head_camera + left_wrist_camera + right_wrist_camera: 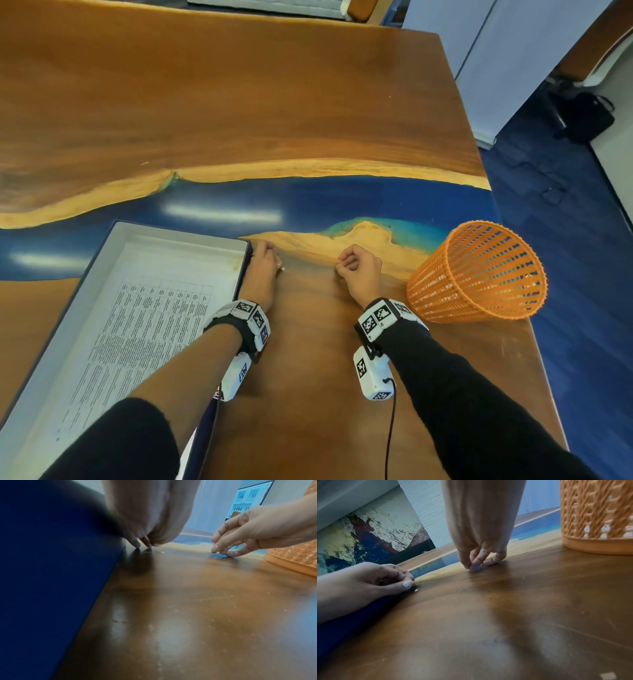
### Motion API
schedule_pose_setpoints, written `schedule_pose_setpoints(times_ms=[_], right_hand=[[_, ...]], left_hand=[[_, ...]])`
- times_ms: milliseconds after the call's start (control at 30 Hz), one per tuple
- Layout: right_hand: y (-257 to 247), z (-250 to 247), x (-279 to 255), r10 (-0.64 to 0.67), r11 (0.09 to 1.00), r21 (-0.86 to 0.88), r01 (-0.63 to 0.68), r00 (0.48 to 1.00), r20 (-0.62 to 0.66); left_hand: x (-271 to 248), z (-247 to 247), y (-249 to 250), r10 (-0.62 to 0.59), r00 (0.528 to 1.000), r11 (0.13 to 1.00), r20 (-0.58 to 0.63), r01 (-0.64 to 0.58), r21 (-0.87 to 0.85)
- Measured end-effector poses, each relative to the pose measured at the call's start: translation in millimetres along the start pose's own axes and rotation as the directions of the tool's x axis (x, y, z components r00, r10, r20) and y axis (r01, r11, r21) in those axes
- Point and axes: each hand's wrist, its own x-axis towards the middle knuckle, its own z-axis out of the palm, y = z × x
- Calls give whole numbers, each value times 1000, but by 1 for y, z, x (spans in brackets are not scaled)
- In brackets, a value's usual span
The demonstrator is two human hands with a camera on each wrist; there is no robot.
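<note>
My left hand [270, 255] rests on the wooden table [308, 377] against the right outer wall of a shallow box [185, 230], near its far corner. Its fingers are curled, the tips touch the table in the left wrist view [145, 545], and it holds nothing I can see. My right hand [346, 263] rests a little to the right, fingers curled under and thumb against them. In the right wrist view its fingertips [476, 564] meet on the table, nothing showing between them. A tiny white speck [416, 590] lies beside the left thumb.
The box is blue outside [51, 574] and white inside, and holds a printed sheet [144, 325]. An orange mesh basket [479, 274] stands upright near the table's right edge, close to my right wrist. Beyond the hands the table has a blue resin band [342, 202].
</note>
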Motion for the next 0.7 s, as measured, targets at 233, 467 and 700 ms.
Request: schedule_pose_setpoints(times_ms=[233, 467, 700], right_hand=[[0, 3, 1, 22, 1000, -12, -22, 1000, 12], [2, 5, 2, 17, 1000, -1, -17, 1000, -3], [1, 5, -1, -3, 1000, 10, 3, 1000, -7]], left_hand=[[-1, 1, 1, -107, 994, 959, -7, 101, -263], [-2, 0, 1, -79, 996, 974, -39, 69, -214], [0, -3, 6, 99, 995, 983, 18, -101, 152]])
